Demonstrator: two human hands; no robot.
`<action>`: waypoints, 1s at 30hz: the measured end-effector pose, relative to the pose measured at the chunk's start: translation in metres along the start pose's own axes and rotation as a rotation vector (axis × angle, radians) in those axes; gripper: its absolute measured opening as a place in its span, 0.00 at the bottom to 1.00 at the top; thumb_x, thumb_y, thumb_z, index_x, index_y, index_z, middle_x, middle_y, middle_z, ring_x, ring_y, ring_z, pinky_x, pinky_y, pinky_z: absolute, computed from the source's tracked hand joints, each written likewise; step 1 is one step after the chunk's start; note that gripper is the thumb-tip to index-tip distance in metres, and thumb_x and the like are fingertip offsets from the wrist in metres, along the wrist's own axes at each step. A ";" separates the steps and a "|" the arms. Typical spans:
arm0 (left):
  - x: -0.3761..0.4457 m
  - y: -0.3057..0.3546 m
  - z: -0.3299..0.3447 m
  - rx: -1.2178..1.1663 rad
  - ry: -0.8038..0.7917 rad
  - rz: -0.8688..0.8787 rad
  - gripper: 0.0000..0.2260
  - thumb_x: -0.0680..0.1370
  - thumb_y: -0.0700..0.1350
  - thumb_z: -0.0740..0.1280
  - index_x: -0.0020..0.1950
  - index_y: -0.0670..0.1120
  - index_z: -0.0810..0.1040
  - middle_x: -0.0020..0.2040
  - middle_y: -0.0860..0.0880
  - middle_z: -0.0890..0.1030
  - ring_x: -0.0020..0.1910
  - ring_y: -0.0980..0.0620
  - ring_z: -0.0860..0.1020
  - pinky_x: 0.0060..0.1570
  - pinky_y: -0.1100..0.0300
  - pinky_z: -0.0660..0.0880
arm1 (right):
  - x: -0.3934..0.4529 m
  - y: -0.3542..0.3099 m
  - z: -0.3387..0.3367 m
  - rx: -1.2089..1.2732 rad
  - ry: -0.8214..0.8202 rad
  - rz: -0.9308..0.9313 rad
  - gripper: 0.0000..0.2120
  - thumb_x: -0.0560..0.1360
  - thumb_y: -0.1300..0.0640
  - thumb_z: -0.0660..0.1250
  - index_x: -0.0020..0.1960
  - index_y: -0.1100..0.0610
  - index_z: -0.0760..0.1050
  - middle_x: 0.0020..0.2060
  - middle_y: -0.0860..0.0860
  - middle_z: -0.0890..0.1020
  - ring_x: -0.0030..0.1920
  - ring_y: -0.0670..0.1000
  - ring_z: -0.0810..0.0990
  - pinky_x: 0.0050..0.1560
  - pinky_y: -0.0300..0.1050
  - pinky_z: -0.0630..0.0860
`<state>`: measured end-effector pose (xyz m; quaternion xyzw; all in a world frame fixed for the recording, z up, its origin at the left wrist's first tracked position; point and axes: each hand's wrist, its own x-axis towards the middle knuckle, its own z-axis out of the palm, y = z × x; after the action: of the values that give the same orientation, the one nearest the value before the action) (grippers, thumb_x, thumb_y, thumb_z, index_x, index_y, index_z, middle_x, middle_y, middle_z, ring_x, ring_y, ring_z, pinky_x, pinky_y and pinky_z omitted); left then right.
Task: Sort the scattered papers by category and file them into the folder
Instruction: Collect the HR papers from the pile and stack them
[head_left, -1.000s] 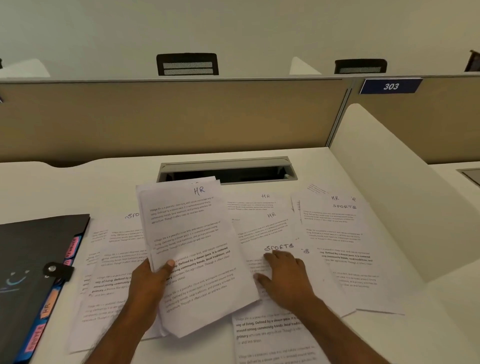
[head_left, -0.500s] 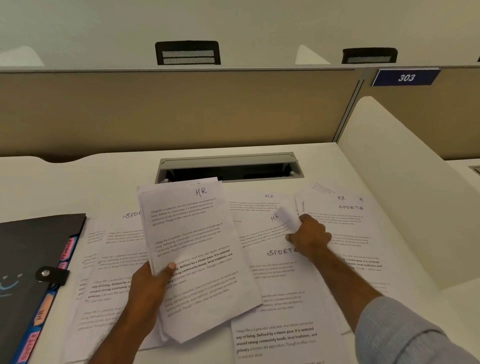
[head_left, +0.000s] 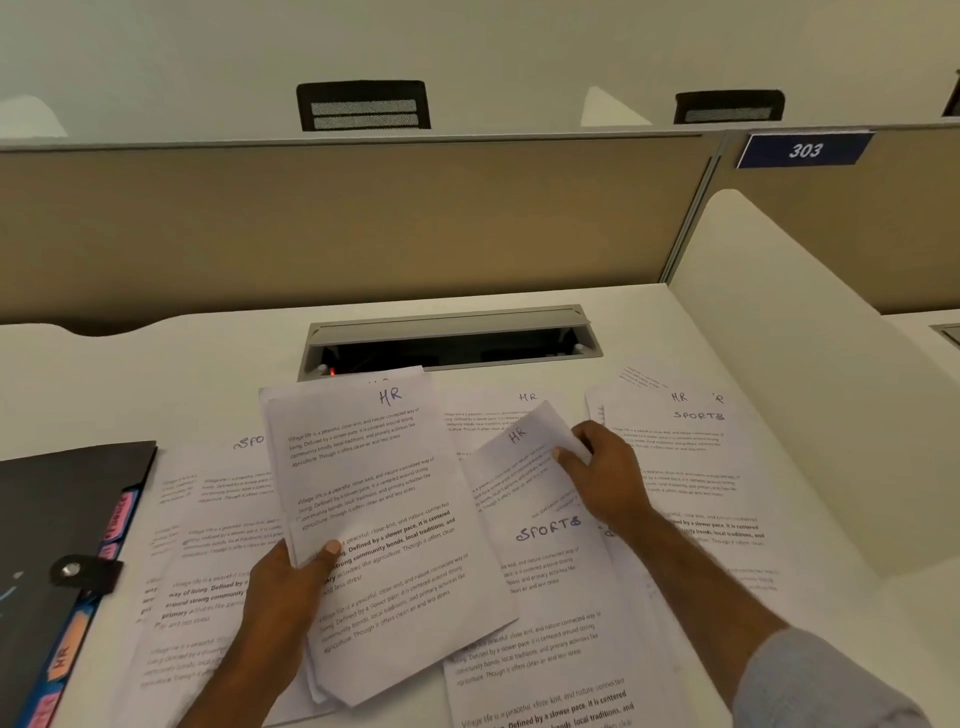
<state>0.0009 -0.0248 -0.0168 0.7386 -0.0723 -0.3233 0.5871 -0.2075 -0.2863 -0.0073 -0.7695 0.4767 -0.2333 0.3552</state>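
left hand (head_left: 291, 587) grips a stack of white printed sheets marked "hr" (head_left: 379, 519); right hand (head_left: 608, 478) pinches the lifted corner of another white "hr" sheet (head_left: 519, 452) on the white surface (head_left: 156, 374).

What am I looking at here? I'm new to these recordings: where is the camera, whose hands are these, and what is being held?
There is no machine: a person wears a camera on the head, looking down at their own hands over a white desk. The left hand grips a stack of white printed sheets marked HR. The right hand pinches the corner of a single white sheet marked HR, lifting it from scattered white papers marked SPORTS or HR. A black tabbed folder lies at the left.
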 end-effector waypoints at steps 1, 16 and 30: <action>0.000 0.000 0.000 0.002 0.001 -0.001 0.10 0.77 0.41 0.68 0.58 0.49 0.76 0.48 0.50 0.83 0.48 0.44 0.81 0.49 0.50 0.77 | 0.010 -0.004 0.000 0.006 -0.004 0.032 0.08 0.76 0.53 0.69 0.44 0.56 0.73 0.37 0.48 0.79 0.37 0.49 0.79 0.34 0.36 0.71; 0.011 -0.005 0.002 0.006 0.049 -0.033 0.16 0.76 0.40 0.69 0.64 0.44 0.76 0.54 0.43 0.82 0.51 0.41 0.81 0.59 0.43 0.75 | 0.074 -0.004 0.039 -0.435 -0.106 0.100 0.12 0.75 0.49 0.70 0.54 0.53 0.74 0.53 0.51 0.80 0.52 0.52 0.78 0.61 0.47 0.69; 0.001 0.017 0.003 0.084 0.075 0.036 0.16 0.76 0.40 0.70 0.64 0.41 0.77 0.55 0.41 0.82 0.52 0.40 0.80 0.60 0.41 0.75 | 0.062 -0.037 -0.002 -0.030 0.107 0.004 0.07 0.77 0.66 0.64 0.44 0.56 0.75 0.43 0.50 0.80 0.44 0.51 0.79 0.42 0.34 0.72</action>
<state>0.0046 -0.0323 -0.0017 0.7729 -0.0768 -0.2814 0.5636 -0.1612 -0.3316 0.0232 -0.7601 0.5001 -0.2663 0.3182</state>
